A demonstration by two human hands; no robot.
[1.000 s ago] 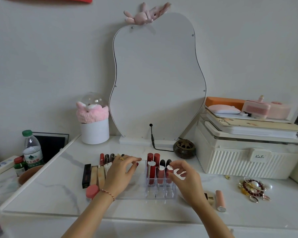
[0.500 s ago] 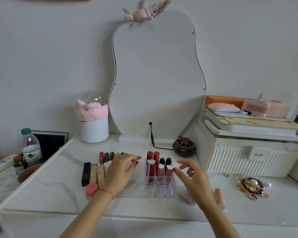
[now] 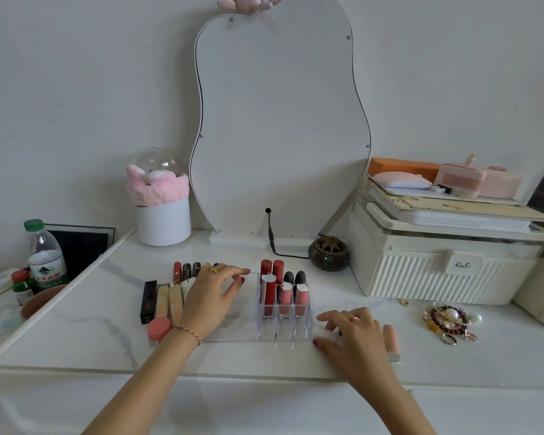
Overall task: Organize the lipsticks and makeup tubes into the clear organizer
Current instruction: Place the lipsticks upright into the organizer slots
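The clear organizer lies at the middle of the white tabletop. Several red, pink and black-capped lipsticks stand upright in its right-hand slots. My left hand rests on the organizer's left section, fingers spread and holding nothing. More lipsticks and tubes lie in a row left of that hand, with a pink-capped tube nearest me. Just right of the organizer, my right hand is down on the table. Its thumb and fingers curl around a small lipstick that is mostly hidden. A pink tube lies beside that hand.
A curvy mirror leans on the wall, its cable trailing to a dark round burner. A ribbed white case stands right, bracelets before it. A white pot and water bottle stand left.
My right hand has left the lipsticks in the organizer and dropped right and down to the table, closing over a small lipstick. My left hand has stayed on the organizer.
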